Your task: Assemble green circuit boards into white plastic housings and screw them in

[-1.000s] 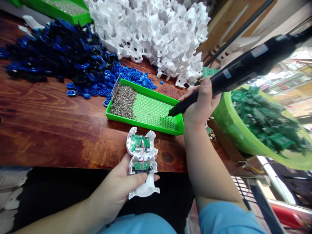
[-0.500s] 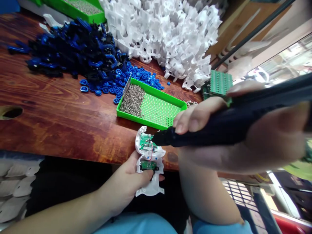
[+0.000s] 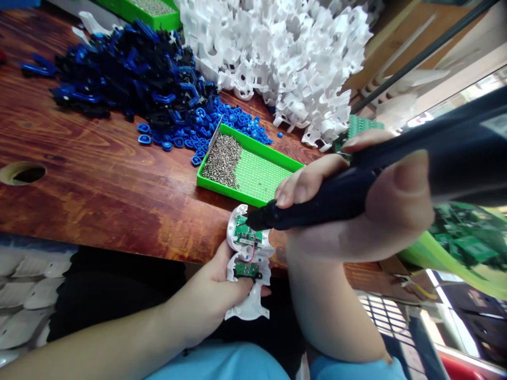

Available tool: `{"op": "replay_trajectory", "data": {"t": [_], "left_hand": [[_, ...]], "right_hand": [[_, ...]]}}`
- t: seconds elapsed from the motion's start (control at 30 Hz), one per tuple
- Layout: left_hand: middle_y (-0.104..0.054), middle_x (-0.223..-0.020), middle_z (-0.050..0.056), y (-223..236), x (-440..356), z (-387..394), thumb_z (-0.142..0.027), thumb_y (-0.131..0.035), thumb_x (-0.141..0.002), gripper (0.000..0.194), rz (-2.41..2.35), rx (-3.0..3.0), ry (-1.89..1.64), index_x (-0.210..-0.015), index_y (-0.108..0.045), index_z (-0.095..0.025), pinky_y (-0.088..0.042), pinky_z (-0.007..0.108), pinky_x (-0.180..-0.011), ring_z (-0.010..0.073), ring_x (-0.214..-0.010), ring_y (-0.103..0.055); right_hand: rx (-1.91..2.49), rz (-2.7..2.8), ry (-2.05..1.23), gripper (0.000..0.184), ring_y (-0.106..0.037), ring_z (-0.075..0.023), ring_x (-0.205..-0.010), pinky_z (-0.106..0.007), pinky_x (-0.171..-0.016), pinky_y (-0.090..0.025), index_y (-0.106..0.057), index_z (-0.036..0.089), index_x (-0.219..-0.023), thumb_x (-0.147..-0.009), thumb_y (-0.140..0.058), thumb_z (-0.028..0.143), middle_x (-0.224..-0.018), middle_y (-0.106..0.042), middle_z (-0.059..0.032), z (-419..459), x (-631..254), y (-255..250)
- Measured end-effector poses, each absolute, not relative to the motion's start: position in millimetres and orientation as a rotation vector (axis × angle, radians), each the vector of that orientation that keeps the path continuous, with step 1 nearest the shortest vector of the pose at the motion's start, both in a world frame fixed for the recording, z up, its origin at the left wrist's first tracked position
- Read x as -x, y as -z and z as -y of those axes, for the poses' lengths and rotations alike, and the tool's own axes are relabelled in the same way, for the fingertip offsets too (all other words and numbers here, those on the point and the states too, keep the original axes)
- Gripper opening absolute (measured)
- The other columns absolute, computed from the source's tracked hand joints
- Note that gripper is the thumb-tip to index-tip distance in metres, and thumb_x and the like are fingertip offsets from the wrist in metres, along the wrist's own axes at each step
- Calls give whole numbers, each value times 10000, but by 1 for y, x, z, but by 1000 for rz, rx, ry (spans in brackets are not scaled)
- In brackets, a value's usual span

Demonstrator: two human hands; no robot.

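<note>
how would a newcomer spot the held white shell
Start at the wooden table, then its near edge. There the left hand holds the white shell, the black tool overlapping it. Unlike the white parts heaped beyond, it carries green circuit boards and a red wire.

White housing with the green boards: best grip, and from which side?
Probably the plain lower end of the white housing, from the person's left, the left hand's side. Bare shell edges there can be pinched, clear of the upper circuit board and red wire; the black driver takes up the right.
</note>
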State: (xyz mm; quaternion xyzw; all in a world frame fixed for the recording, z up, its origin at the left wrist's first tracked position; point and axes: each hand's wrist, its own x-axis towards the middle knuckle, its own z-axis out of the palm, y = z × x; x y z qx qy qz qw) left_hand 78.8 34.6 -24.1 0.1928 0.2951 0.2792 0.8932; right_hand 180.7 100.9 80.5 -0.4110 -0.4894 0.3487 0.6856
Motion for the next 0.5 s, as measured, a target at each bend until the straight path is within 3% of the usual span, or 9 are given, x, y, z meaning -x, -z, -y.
{"op": "replay_trajectory", "data": {"t": [0.27, 0.5], "left_hand": [[-638, -1091, 84, 19, -78, -36, -136, -636, -773, 653, -641, -433, -563, -1338, -331, -247, -522, 303, -747, 224, -892, -668], [-646, -1037, 66, 21, -78, -35, -126, -631, -767, 686, -643, -461, -562, -1354, -301, -257, -525, 298, -740, 217, -874, -672]], "right_hand": [[907, 1169, -786, 466, -431, -166, -259, -331, -316, -364, -384, 278, -620, -713, -495, 720, -325, -420, 85, -98, -182, -84], [785, 1217, -707, 317, -448, -139, -289, -296, -317, -375, -469, 263, -683, -777, -559, 552, -387, -458, 79, -95, -186, -68]]}}
